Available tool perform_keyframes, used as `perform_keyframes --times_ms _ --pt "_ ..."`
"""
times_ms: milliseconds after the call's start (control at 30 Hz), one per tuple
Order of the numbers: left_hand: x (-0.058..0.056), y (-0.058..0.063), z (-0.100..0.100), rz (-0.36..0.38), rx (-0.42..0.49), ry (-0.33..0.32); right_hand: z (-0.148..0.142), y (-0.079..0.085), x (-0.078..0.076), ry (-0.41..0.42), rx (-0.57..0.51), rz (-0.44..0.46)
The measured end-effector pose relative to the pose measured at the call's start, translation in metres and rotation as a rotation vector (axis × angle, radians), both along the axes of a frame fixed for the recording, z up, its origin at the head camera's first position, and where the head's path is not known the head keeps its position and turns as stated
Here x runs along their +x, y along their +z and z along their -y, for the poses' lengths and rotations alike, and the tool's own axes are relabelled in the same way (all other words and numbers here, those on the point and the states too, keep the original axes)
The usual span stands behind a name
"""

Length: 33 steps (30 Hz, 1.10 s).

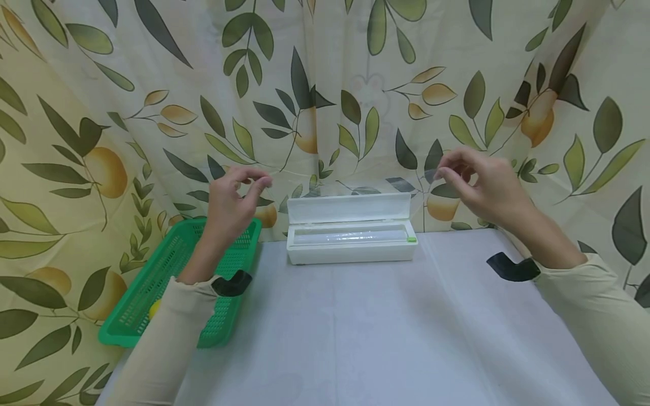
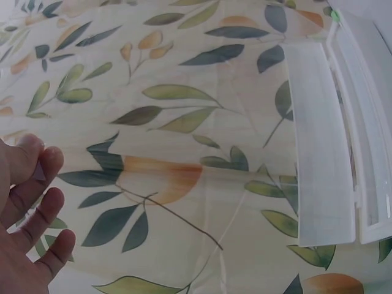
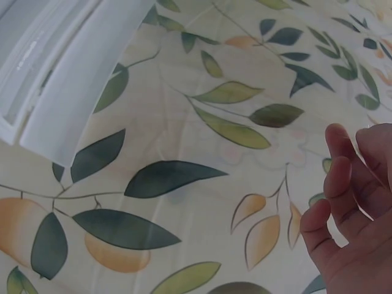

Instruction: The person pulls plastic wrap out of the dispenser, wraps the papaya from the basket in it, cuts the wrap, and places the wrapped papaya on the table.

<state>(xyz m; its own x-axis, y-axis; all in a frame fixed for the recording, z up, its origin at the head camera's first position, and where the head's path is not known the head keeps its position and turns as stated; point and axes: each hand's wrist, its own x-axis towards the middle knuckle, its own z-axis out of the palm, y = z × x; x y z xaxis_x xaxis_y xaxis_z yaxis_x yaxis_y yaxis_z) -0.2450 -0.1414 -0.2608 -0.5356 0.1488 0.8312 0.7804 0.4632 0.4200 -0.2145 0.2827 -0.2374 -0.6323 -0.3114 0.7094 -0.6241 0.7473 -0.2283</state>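
A sheet of clear plastic wrap [image 1: 355, 185] stretches between my two raised hands, so thin that the curtain pattern shows through it. My left hand [image 1: 235, 197] pinches one corner between thumb and forefinger, and a bit of film [image 2: 40, 171] shows there in the left wrist view. On the other side my right hand [image 1: 482, 183] pinches the opposite corner, its other fingers loosely bent. Below and between the hands sits a white wrap dispenser [image 1: 350, 254]. Its lid [image 1: 349, 208] stands up, and a roll of film [image 1: 350, 236] lies inside.
A green plastic basket [image 1: 223, 327] stands on the left under my left forearm, with something yellow [image 1: 154, 309] partly hidden in it. A green slider [image 1: 411, 239] marks the dispenser's right end. A leaf-patterned curtain [image 1: 335, 73] hangs behind the white-covered table [image 1: 365, 332].
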Motion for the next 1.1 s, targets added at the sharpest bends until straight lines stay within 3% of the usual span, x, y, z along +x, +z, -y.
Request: perform_keyframes --times_ms 500,900,1100 --pt "0.012 0.004 0.004 -0.011 -0.007 0.015 0.001 0.002 0.010 0.010 -0.020 -0.061" --pt "0.024 0.009 0.005 -0.033 0.005 -0.004 0.002 0.006 0.025 0.032 0.003 -0.091" --pt "0.034 0.004 0.006 -0.038 0.005 0.012 0.001 0.000 0.037 0.053 -0.018 -0.098"
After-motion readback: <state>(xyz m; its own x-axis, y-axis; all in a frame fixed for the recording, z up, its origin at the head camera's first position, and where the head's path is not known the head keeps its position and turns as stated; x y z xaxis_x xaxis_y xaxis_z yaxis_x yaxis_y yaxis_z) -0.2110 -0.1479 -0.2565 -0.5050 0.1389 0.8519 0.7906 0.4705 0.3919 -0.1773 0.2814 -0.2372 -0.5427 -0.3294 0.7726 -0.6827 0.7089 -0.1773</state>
